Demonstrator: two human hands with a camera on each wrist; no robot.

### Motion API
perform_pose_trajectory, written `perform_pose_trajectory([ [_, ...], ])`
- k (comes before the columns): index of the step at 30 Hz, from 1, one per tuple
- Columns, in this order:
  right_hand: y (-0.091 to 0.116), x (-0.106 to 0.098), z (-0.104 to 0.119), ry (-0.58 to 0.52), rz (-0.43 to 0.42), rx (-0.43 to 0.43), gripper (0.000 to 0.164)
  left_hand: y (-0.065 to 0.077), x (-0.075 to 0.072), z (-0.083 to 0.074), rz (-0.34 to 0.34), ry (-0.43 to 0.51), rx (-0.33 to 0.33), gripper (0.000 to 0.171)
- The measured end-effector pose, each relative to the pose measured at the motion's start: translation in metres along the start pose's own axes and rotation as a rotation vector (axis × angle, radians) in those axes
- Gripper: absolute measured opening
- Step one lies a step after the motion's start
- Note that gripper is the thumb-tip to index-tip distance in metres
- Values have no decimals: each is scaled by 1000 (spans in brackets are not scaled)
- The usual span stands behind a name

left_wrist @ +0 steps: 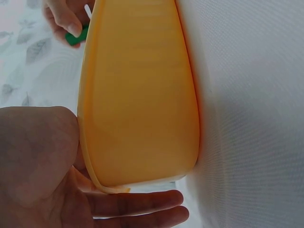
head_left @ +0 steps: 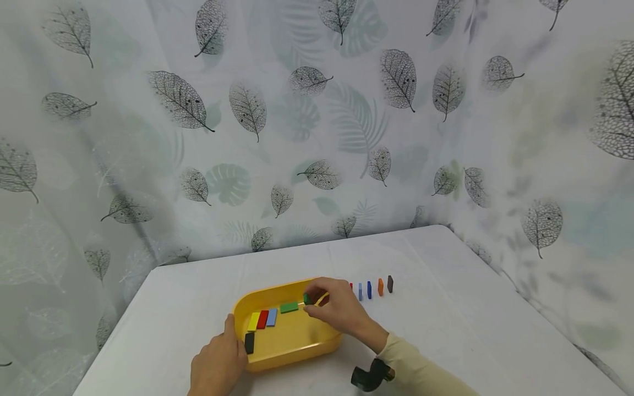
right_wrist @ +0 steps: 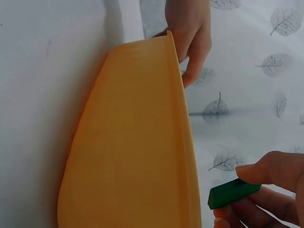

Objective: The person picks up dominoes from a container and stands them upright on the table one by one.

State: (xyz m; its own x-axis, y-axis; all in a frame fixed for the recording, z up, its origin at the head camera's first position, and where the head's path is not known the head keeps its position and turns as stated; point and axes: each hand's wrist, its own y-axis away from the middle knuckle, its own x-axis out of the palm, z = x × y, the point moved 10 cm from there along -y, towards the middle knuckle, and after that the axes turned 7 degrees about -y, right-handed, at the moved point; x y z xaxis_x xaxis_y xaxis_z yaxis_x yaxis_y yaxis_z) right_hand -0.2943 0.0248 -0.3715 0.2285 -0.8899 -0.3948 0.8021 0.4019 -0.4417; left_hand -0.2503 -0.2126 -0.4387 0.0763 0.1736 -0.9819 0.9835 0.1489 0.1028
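Note:
A yellow tray (head_left: 292, 352) rests on the white table. My left hand (head_left: 220, 357) grips its left end, with two straight fingers (left_wrist: 137, 203) along the outside and the rim between hand and thumb. Over the tray's far right part, my right hand (head_left: 339, 308) pinches a dark green block (right_wrist: 232, 194) between thumb and fingers, above rim height in the right wrist view. Flat inside the tray lie a yellow block (head_left: 253, 321), a red block (head_left: 263, 319), a light blue block (head_left: 272, 317), a green block (head_left: 289, 307) and a black block (head_left: 250, 343).
Right of the tray, several blocks stand upright in a row: a light blue one (head_left: 360, 291), a dark blue one (head_left: 369, 290), an orange one (head_left: 380, 286) and a dark one (head_left: 390, 284). A red edge shows behind my right hand. Leaf-printed curtains (head_left: 317, 137) surround the table.

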Motion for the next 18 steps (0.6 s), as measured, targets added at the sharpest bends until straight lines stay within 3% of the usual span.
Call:
perform_pose_trajectory([
  [18,14,-28,-16,9,-63,7,19,1,-2,-1,-11,5,23,64],
])
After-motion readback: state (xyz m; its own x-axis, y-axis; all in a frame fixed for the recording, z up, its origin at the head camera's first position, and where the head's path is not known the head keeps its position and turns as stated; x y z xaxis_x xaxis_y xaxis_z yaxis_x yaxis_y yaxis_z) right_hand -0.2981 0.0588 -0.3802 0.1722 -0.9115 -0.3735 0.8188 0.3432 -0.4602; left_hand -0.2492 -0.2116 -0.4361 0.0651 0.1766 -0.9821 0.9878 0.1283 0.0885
